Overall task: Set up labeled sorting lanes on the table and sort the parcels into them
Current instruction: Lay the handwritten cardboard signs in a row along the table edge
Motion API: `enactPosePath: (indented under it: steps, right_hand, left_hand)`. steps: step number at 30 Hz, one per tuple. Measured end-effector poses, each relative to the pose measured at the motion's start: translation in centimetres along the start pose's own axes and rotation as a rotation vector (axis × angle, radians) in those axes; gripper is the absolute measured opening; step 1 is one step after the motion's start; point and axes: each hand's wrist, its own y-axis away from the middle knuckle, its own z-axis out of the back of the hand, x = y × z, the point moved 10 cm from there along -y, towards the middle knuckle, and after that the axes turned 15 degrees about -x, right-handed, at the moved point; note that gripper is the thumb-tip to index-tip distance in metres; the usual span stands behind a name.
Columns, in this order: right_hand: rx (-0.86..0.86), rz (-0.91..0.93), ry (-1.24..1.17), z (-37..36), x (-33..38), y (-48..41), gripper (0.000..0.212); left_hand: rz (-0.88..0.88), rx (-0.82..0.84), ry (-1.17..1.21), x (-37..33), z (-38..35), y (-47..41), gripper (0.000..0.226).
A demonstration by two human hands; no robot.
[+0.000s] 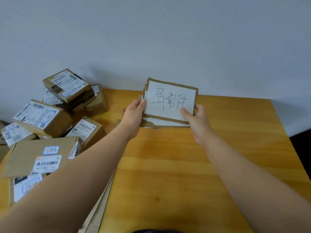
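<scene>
Head view: left hand (134, 113) and right hand (196, 120) pinch label cards (170, 100); arms outstretched.

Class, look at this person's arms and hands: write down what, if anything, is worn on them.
Nothing worn shows. The left hand and right hand have no gloves, rings or bands; the left forearm and right forearm are bare to the picture's edge, with no sleeve or watch in sight.

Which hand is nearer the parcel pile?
Left. The left hand grips the left edge of the label cards, toward the parcel pile; the right hand holds their right edge, farther off.
</scene>
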Motion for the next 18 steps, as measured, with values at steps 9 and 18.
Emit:
enactPosePath:
  steps: [9,18]
  right_hand:
    - [0.024,0.022,0.108,4.1,-0.3,2.1,0.024]
    - [0.081,0.027,0.091,3.5,-1.0,3.9,0.023]
  left_hand:
    - [-0.045,-0.192,-0.099,3.0,1.9,4.9,0.026]
    - [-0.003,-0.186,-0.040,4.3,3.2,7.5,0.025]
